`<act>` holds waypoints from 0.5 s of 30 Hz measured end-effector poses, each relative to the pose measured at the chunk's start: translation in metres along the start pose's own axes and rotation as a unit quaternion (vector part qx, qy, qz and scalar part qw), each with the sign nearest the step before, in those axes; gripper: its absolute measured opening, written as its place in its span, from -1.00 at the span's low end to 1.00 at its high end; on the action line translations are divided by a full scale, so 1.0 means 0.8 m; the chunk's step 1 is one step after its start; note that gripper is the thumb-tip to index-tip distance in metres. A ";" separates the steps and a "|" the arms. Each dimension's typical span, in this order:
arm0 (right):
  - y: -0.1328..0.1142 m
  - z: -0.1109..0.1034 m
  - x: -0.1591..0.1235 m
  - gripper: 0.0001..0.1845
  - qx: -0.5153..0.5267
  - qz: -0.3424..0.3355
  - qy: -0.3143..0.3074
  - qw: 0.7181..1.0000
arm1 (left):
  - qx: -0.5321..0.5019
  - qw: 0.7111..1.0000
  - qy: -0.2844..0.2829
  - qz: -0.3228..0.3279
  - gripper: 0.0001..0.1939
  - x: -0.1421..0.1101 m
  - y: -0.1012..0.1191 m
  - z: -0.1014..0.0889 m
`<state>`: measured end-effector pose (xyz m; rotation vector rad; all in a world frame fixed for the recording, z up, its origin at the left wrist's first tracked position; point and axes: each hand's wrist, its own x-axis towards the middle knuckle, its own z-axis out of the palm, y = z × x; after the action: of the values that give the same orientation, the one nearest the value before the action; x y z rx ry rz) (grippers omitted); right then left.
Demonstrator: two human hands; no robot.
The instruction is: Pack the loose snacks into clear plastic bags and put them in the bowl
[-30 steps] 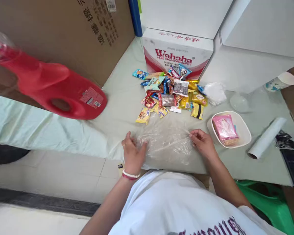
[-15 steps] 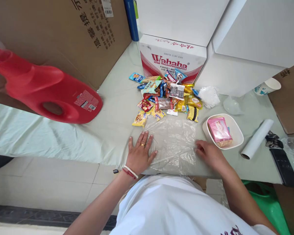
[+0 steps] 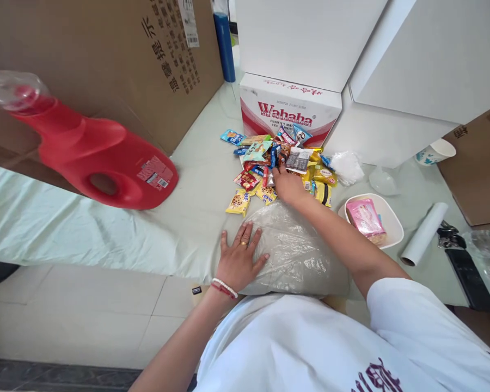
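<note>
My left hand (image 3: 240, 258) lies flat with fingers spread on the left edge of a clear plastic bag (image 3: 298, 256), which is laid out at the table's near edge. My right hand (image 3: 288, 185) reaches over the bag into a heap of wrapped snacks. Its fingers are bent down onto a small snack packet (image 3: 270, 178) with a red end, mostly covered by the hand. Around it lie a yellow cookie packet (image 3: 239, 202), a mint-green packet (image 3: 256, 150), a grey-and-white packet (image 3: 298, 159) and a yellow packet with a black band (image 3: 323, 193).
Behind the snacks stands a Wahaba-style printed carton (image 3: 289, 106). At left a red detergent bottle (image 3: 126, 147) leans near a brown box (image 3: 106, 65). On the right are a white bowl (image 3: 396, 228) holding a pink packet, a white roll (image 3: 424, 234), a black phone-like object (image 3: 469, 277) and a paper cup (image 3: 435, 152).
My right hand has moved from the bag's right edge, forward and left, onto the snack heap. The bag's right side has puffed up and spread. My left hand stays flat on the bag.
</note>
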<state>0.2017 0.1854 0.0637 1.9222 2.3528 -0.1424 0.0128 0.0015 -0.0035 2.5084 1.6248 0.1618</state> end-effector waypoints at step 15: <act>0.094 -0.060 0.082 -0.15 0.018 0.219 -0.046 0.975 | -0.030 1.000 0.005 -0.002 -0.34 0.001 -0.002 -0.001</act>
<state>0.2612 0.2706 0.1018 2.3373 1.8258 -0.2314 0.0114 0.0028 -0.0029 2.4634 1.6053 0.2191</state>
